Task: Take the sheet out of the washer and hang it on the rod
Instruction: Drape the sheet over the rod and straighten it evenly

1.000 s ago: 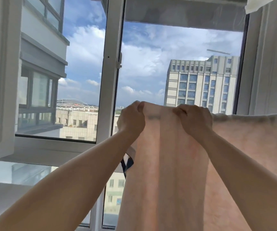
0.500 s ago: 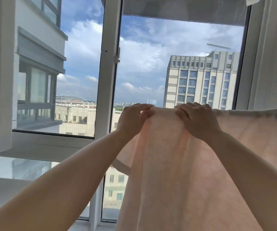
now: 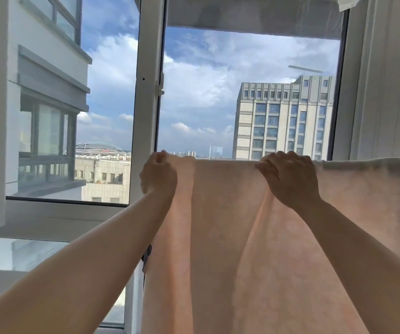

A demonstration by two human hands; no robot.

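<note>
Head cam, looking fwd at a window w/ both bare arms stretched out. Pale pink sheet is draped over smth horizontal at hand height; its top fold runs straight from approx centre frame off the right edge, cloth hanging down in long soft folds below. Rod itself is covered by the fabric, can't see it.

Left hand is at the sheet's left top corner, fingers curled into a closed fist, pinching the edge of the cloth. Right hand sits further right on the top fold, knuckles up, fingers bent over and closed on a bunch of fabric; a crease runs down from under it. Hands are well apart, w/ a taut flat stretch of sheet between them.

Behind: white window frame upright just left of the left hand, glass either side. Outside, a tall beige building on the right, blue sky w/ clouds, lower roofs far off. A small dark item peeks out at the sheet's left edge below the left forearm; can't tell what.
</note>
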